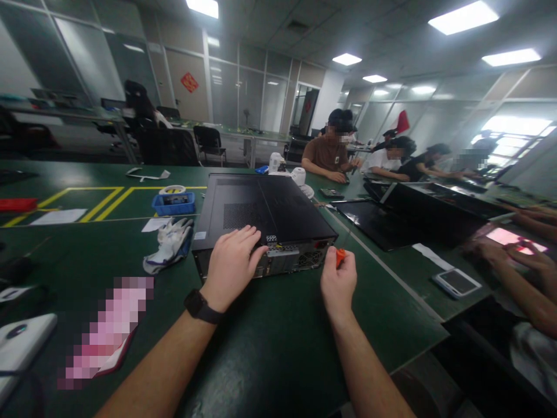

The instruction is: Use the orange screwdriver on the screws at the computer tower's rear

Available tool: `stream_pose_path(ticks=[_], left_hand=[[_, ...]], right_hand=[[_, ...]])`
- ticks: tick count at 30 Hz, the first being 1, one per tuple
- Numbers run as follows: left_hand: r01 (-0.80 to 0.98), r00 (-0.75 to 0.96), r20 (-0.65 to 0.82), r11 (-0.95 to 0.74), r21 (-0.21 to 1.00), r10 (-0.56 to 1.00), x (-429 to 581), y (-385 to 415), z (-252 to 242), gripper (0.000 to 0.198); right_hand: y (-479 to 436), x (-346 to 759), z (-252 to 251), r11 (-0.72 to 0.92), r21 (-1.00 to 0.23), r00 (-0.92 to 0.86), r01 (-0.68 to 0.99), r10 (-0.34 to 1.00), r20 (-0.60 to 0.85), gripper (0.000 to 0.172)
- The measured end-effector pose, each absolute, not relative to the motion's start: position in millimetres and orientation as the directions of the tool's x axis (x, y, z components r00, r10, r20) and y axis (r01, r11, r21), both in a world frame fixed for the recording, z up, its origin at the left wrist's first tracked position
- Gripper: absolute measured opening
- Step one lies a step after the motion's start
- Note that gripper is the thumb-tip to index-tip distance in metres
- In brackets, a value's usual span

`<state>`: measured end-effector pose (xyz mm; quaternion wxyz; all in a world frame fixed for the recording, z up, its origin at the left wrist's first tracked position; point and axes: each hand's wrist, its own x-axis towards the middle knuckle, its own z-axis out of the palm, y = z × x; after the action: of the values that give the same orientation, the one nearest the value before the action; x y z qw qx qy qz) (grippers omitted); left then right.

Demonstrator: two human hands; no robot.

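A black desktop computer case [261, 206] lies flat on the green table [270, 342], its rear panel with ports and a fan grille facing me. My left hand [232, 264] rests palm down on the near left corner of the case, fingers stretched out; a black watch is on that wrist. My right hand [338, 284] is closed around an orange-handled screwdriver [340, 256], held at the case's rear right corner by the fan grille. The tool's tip is hidden.
A pair of white work gloves [169, 244] lies left of the case, with a blue parts tray [174, 203] behind it. A white device [20, 342] sits at the near left. Other people work at the right; a phone [456, 283] lies beside a neighbour's hands [513, 255].
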<state>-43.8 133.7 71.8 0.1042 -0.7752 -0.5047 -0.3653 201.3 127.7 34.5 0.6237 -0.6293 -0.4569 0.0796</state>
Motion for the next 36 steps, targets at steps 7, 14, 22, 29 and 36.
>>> stream_pose_path(ticks=[7,14,22,29,36], left_hand=[[0.891,0.147,0.65,-0.386,0.241,0.746,-44.8,132.1,74.0,0.036],[0.951,-0.179,0.54,0.003,0.31,0.822,-42.8,123.7,81.4,0.062],[0.945,-0.249,0.467,0.107,0.309,0.849,-39.7,117.9,93.3,0.084],[0.954,-0.23,0.443,0.11,0.28,0.867,-44.3,118.7,92.2,0.086],[0.96,-0.229,0.456,0.121,0.254,0.86,-50.0,121.0,90.5,0.095]], right_hand=[[155.2,231.6,46.4,0.183,-0.835,0.598,0.519,0.62,0.508,0.046],[185.4,238.6,47.6,0.202,-0.891,0.61,0.407,0.665,0.43,0.053],[183.1,238.6,40.6,0.138,-0.898,0.688,0.417,0.598,0.411,0.04],[179.3,235.9,44.9,0.097,-0.898,0.694,0.429,0.602,0.396,0.043],[184.2,245.3,47.7,0.054,-0.893,0.672,0.446,0.639,0.374,0.048]])
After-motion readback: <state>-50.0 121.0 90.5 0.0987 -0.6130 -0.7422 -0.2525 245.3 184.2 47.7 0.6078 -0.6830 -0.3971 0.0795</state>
